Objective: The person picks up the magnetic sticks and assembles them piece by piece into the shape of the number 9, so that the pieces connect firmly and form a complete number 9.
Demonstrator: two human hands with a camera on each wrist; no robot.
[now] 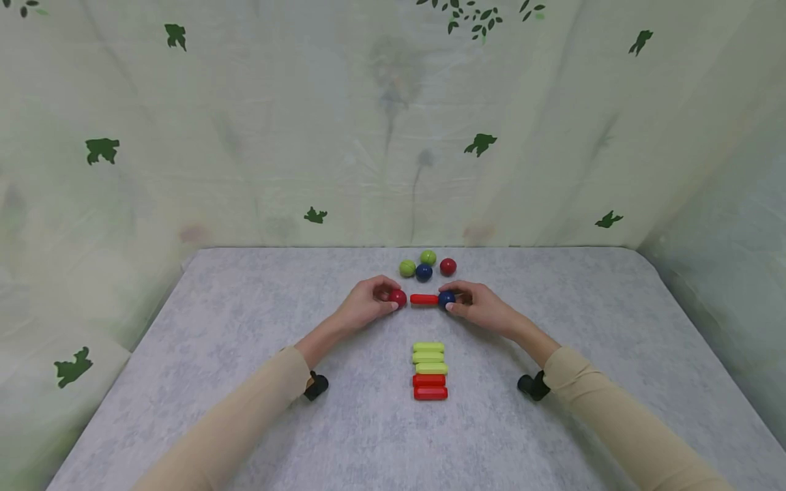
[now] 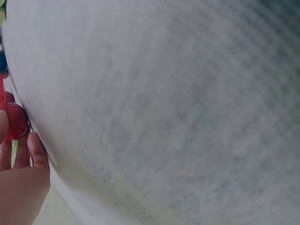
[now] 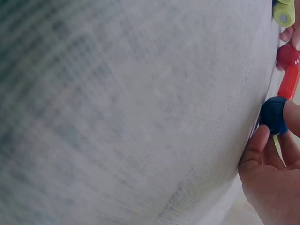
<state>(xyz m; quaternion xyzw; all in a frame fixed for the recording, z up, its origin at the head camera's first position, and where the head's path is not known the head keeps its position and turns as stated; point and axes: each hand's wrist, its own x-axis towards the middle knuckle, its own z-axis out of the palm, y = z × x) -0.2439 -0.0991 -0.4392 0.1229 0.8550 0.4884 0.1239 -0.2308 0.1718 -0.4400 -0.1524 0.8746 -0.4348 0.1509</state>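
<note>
My left hand [image 1: 362, 303] grips a red ball [image 1: 398, 298] between thumb and fingers. Across from it, my right hand [image 1: 488, 308] pinches a dark blue ball [image 1: 446, 299], also seen in the right wrist view as a blue ball [image 3: 272, 115]. A short red rod [image 1: 424, 299] lies between the two balls. Its right end meets the blue ball, while a narrow gap shows between its left end and the red ball in the head view. The left wrist view catches the red ball [image 2: 18, 121] at its left edge, with fingers around it.
Behind the hands sit two green balls [image 1: 408, 268], a blue ball [image 1: 424, 273] and another red ball [image 1: 448, 266]. Nearer the front, several yellow-green rods [image 1: 428, 358] and two red rods [image 1: 430, 393] lie stacked in a column on the grey cloth-covered table [image 1: 245, 286].
</note>
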